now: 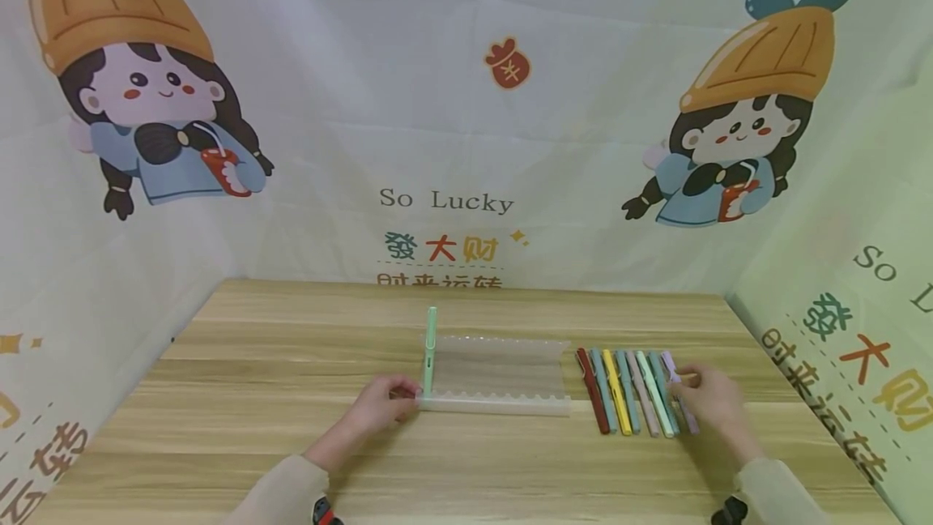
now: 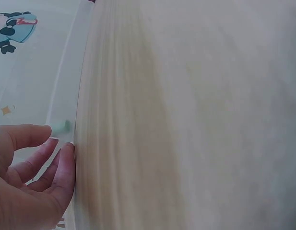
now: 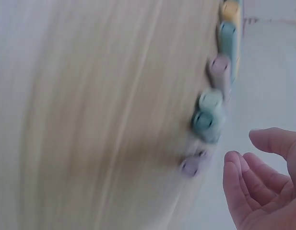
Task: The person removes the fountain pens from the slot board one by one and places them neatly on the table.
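A clear plastic pen rack (image 1: 503, 406) with scalloped edges lies on the table. One light green capped pen (image 1: 430, 351) sits across its left end. My left hand (image 1: 382, 407) pinches the rack's front left corner between thumb and fingertips; in the left wrist view this hand (image 2: 37, 172) has the green pen tip blurred just past the thumb. To the right of the rack, several capped pens lie side by side, from a dark red pen (image 1: 594, 391) to a lilac pen (image 1: 690, 418). My right hand (image 1: 710, 403) hovers at the lilac pen, thumb and fingers apart in the right wrist view.
The row also holds a yellow pen (image 1: 616, 391), a mauve pen (image 1: 645, 395), a pale mint pen (image 1: 655, 395) and several blue-grey ones. Behind the wooden table (image 1: 291, 347) hangs a printed cloth backdrop (image 1: 328, 104), which also closes off both sides.
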Demonstrator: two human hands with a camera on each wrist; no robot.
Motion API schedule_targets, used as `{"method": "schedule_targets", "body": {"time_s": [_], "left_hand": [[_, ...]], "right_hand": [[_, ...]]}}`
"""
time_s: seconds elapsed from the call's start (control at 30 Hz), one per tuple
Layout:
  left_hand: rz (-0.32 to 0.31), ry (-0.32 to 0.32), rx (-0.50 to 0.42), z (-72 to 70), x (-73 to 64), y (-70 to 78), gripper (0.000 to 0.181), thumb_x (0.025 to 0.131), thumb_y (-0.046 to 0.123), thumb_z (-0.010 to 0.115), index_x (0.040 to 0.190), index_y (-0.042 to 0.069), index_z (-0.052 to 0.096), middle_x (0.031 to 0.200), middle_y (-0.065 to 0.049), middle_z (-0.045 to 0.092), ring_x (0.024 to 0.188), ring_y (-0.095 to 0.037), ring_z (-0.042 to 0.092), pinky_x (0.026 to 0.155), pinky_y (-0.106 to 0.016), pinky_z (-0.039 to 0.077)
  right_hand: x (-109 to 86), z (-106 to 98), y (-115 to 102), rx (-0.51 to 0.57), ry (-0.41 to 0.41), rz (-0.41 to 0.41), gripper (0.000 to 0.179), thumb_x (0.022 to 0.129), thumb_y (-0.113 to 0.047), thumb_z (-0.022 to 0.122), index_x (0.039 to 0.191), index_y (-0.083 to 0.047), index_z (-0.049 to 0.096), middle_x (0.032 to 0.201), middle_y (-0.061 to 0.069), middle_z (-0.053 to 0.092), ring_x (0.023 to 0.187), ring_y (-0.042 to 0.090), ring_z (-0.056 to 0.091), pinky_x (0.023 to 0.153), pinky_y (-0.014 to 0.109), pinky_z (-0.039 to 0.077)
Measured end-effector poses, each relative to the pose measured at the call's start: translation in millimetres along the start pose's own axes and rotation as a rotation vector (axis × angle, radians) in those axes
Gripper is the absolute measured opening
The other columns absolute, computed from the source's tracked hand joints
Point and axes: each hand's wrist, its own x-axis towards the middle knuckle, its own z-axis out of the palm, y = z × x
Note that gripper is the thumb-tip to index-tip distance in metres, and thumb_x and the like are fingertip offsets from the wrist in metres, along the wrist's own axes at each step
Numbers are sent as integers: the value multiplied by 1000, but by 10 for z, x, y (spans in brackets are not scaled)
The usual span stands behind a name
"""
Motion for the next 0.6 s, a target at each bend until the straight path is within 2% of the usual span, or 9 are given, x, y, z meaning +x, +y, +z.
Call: {"method": "schedule_targets", "body": {"time_s": [0.27,0.47,0.6], "left_hand": [[1,6,0,4,1,3,15,79,-2,59,92,-7,58,80,-6,56,70,-16,52,59,-30,48],[7,4,-3,1,1,0,15,78,-3,59,92,-7,58,79,-7,56,69,-16,52,58,-30,48],[7,1,-6,-1,-2,6,14,78,-3,59,92,-7,58,79,-7,56,70,-16,51,59,-30,48]], "right_hand": [[-26,174,-313,95,-3,-75,27,81,-10,59,102,7,58,83,14,62,77,31,57,61,40,46],[-28,307,-532,182,-16,-85,26,81,-9,60,103,5,58,83,10,61,77,26,57,60,34,47],[-23,417,-603,225,-39,-86,24,81,-9,60,102,3,59,81,5,60,75,21,56,59,31,46]]}}
